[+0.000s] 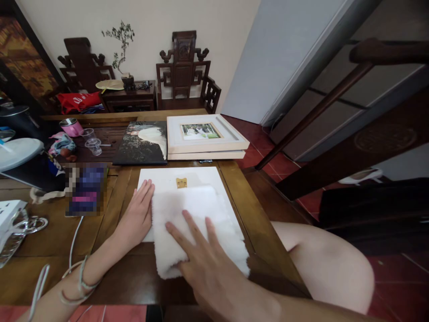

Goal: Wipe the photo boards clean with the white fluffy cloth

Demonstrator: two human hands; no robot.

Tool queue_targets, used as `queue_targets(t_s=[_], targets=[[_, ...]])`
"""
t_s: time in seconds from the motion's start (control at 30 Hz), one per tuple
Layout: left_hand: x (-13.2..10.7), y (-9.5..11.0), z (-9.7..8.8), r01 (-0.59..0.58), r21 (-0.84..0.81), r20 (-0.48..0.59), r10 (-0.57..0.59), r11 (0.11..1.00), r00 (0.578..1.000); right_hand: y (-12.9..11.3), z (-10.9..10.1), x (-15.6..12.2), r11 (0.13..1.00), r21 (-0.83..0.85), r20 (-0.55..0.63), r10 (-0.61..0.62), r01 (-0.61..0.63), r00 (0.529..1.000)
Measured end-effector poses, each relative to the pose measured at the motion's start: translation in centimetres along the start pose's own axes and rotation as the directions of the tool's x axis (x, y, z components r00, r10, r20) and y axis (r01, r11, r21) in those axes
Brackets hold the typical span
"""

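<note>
A white flat panel [157,176], the back of a frame with a small gold hanger [181,182], lies on the wooden table [110,268] in front of me. A white fluffy cloth [197,210] covers most of it. My left hand [137,214] lies flat on the panel's left edge, fingers stretched out, beside the cloth. My right hand [201,255] rests flat on the cloth's near part, fingers spread.
Two stacked white picture frames [204,134] and a dark photo canvas [142,143] lie farther back. Plastic cups [92,141], a pink pot [71,127] and clutter sit at the left. My bare knee [328,264] is at the table's right. Carved chairs [184,71] stand by the wall.
</note>
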State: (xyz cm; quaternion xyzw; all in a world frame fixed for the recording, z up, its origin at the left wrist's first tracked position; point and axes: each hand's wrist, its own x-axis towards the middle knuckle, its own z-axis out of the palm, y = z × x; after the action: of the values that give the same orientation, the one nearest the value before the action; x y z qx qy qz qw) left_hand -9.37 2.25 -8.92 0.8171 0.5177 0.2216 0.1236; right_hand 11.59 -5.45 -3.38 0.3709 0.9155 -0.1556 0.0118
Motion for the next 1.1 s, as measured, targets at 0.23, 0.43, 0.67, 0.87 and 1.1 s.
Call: queue_targets(t_s=[0.23, 0.43, 0.67, 0.87, 1.1], targets=[[0.2, 0.3, -0.2, 0.038, -0.144, -0.039, -0.044, 0.989, 0.998, 1.7, -3.2, 6.2, 0.959, -0.207, 0.066, 0.212, -0.195, 0.975], [0.8, -0.2, -1.1, 0.252, -0.572, -0.158, -0.406, 0.781, 0.9, -0.2, -2.7, 8.1, 0.971, -0.179, -0.116, 0.142, -0.161, 0.983], [0.8, 0.6, -1.2, 0.245, -0.589, -0.201, -0.433, 0.771, 0.879, -1.6, -1.0, 3.0, 0.991, -0.04, 0.031, -0.127, 0.129, 0.991], [0.5, 1.0, -0.7, 0.208, -0.348, -0.144, -0.272, 0.914, 0.951, 1.8, -4.0, 4.1, 0.992, -0.082, 0.135, 0.103, -0.093, 0.985], [0.4, 1.1, -0.4, 0.031, -0.093, -0.11, -0.041, 0.995, 0.993, 4.4, -9.3, 10.0, 0.991, 0.087, 0.108, 0.094, -0.104, 0.99]])
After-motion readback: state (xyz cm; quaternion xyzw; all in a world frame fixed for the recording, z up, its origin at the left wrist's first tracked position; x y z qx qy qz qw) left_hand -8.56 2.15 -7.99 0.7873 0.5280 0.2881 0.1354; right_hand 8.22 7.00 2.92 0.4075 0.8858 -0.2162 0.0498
